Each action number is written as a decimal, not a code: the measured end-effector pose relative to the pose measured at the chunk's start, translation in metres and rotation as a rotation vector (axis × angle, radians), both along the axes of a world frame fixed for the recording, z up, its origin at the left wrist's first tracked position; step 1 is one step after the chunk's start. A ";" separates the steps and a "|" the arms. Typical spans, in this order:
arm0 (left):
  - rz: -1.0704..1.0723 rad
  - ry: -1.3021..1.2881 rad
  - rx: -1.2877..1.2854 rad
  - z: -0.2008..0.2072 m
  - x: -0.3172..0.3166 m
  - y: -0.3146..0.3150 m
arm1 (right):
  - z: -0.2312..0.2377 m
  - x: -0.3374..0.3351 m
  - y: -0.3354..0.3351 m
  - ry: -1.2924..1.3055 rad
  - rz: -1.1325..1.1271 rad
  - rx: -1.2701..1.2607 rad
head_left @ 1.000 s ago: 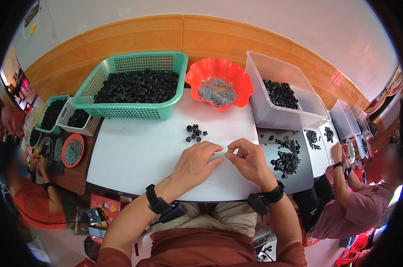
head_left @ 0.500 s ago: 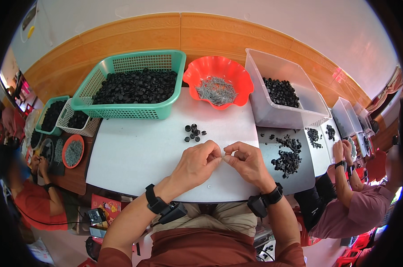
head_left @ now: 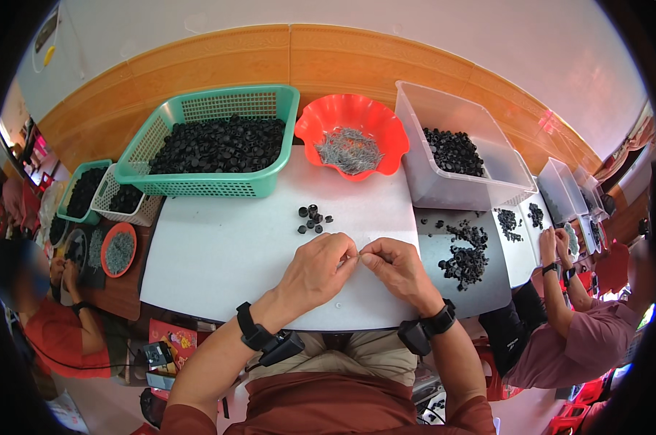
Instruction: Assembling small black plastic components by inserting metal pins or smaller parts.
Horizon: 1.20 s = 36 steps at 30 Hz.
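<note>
Above the white tabletop (head_left: 219,254), my left hand (head_left: 319,268) and my right hand (head_left: 397,270) meet at their fingertips. Each is closed in a thumb-and-finger pinch. Whatever lies between the tips is too small and covered to name. Just beyond my left hand sits a loose cluster of small black round caps (head_left: 313,219). Farther back, a red scalloped bowl (head_left: 391,129) contains thin silvery metal pins (head_left: 349,150).
A green basket (head_left: 197,185) of black round parts stands at the back left. To the right are a clear plastic bin (head_left: 444,190) of small black pieces and a black pile (head_left: 465,267) on a grey surface. People work at both sides, one in a red shirt (head_left: 67,341).
My fingertips have come closer together, and the right-hand fingers have folded in more. The containers and the black caps keep their places on the table.
</note>
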<state>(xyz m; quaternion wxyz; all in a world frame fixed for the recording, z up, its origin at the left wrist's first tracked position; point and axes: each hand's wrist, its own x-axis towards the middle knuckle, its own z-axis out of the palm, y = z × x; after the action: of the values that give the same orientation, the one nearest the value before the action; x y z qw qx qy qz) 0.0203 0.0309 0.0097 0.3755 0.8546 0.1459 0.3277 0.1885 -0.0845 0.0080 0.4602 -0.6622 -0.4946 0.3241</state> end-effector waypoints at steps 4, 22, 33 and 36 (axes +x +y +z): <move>-0.014 -0.006 0.048 -0.002 0.000 0.001 | 0.002 -0.001 -0.001 0.126 0.002 -0.027; -0.033 0.064 -0.141 0.000 0.001 0.001 | -0.005 0.004 -0.003 0.127 0.004 0.133; -0.003 0.084 -0.153 -0.004 0.002 0.005 | -0.005 0.003 -0.001 0.172 -0.077 0.070; -0.012 0.057 0.027 -0.008 0.003 0.007 | -0.007 0.006 -0.001 0.186 -0.094 0.034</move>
<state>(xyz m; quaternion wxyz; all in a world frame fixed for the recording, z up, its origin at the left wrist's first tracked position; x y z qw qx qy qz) 0.0234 0.0382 0.0021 0.3614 0.8694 0.1471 0.3030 0.1940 -0.0857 0.0006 0.5301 -0.6438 -0.4234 0.3539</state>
